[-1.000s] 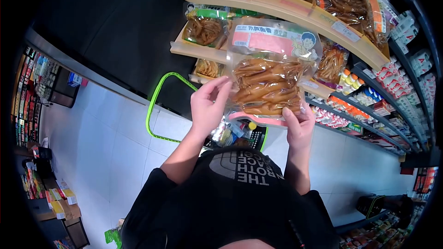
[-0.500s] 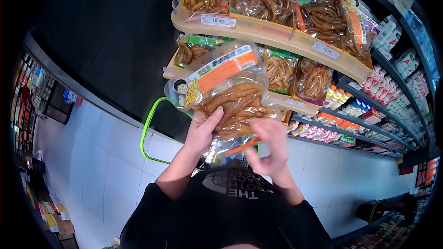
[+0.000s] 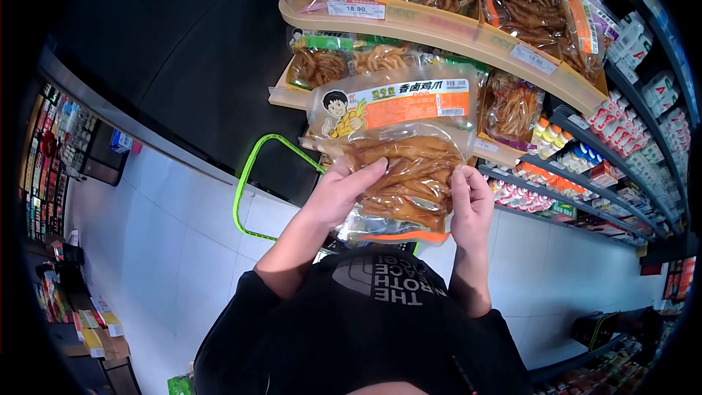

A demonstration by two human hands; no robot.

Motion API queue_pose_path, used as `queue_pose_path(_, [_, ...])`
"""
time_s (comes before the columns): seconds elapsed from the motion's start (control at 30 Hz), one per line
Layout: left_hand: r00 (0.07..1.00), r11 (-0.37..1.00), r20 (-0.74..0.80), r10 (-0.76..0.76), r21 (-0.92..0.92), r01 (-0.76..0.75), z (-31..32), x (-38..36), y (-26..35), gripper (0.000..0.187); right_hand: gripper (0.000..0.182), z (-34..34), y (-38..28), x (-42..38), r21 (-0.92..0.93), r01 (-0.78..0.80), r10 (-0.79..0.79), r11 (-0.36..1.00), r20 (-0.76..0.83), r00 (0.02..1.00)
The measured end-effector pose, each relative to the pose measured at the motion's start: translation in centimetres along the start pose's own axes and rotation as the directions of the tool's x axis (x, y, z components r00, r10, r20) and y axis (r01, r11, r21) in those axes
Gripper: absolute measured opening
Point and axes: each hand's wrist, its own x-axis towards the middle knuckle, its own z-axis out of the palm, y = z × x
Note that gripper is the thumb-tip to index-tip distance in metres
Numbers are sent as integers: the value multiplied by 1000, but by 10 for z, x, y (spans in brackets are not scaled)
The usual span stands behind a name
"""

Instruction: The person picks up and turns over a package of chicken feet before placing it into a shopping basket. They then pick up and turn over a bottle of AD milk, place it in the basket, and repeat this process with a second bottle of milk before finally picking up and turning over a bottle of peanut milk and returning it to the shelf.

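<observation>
A clear plastic food bag [image 3: 402, 183] with an orange and white label is held upright in front of my torso, its label facing me. Brown chicken feet show through the plastic. My left hand [image 3: 340, 194] grips the bag's left side, thumb over the front. At the right edge, my right hand [image 3: 472, 201] pinches the bag between thumb and fingers. Just beyond the bag, similar packs [image 3: 318, 67] sit on the lower shelf.
A curved shelf edge [image 3: 439, 28] with price tags runs across the top, with bagged food above it. A green-rimmed basket [image 3: 243, 192] hangs or stands left of my left hand. Shelves of bottles and packets [image 3: 559, 139] line the right side.
The bag has turned from a tilt to nearly level and shifted right. My right hand, blurred in front of the bag before, now grips its right edge.
</observation>
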Motion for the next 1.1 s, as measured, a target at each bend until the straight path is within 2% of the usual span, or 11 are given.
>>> queue_pose_path(0.33, [1000, 1000, -6, -24, 6, 24, 4, 5, -5, 42, 18, -4, 3, -1, 32, -4, 6, 999, -45, 999])
queue_pose_path(0.43, [998, 984, -48, 27, 179, -18, -8, 12, -18, 42, 17, -7, 15, -2, 43, -37, 39, 998, -54, 998])
queue_pose_path(0.53, [985, 889, -168, -37, 445, 109, -29, 20, -36, 42, 17, -13, 42, -1, -7, -94, 93, 996, -111, 989])
queue_pose_path(0.6, [992, 924, -114, 58, 381, -10, -28, 16, -50, 40, 22, -19, 58, -5, 5, -157, 156, 988, -132, 979])
queue_pose_path(0.7, [994, 877, -98, -53, 471, 94, -36, 9, -63, 37, 22, -33, 85, -9, -34, -171, 160, 985, -218, 963])
queue_pose_path(0.73, [995, 886, -104, -10, 460, 57, -34, 11, -69, 36, 22, -39, 93, -8, -52, -160, 143, 986, -236, 961])
queue_pose_path(0.87, [993, 622, -110, 33, 780, 66, -8, 34, -50, 26, 22, -68, 68, 5, -116, -232, 213, 966, -160, 964])
queue_pose_path(0.93, [991, 572, -5, 133, 817, -73, 11, 57, -36, 31, 18, -77, 37, 23, -165, -47, 28, 985, -112, 993])
queue_pose_path(1.0, [950, 287, 178, 256, 925, -250, 26, 88, -18, 34, 18, -95, 4, 51, -190, 67, -78, 979, -48, 996])
queue_pose_path(1.07, [833, 174, 373, 409, 864, -472, 67, 125, 15, 37, 13, -116, -31, 90, -344, 221, -252, 913, -48, 966])
queue_pose_path(1.1, [829, 260, 366, 422, 828, -497, 81, 152, 24, 37, 15, -118, -58, 110, -349, 238, -281, 906, -80, 956])
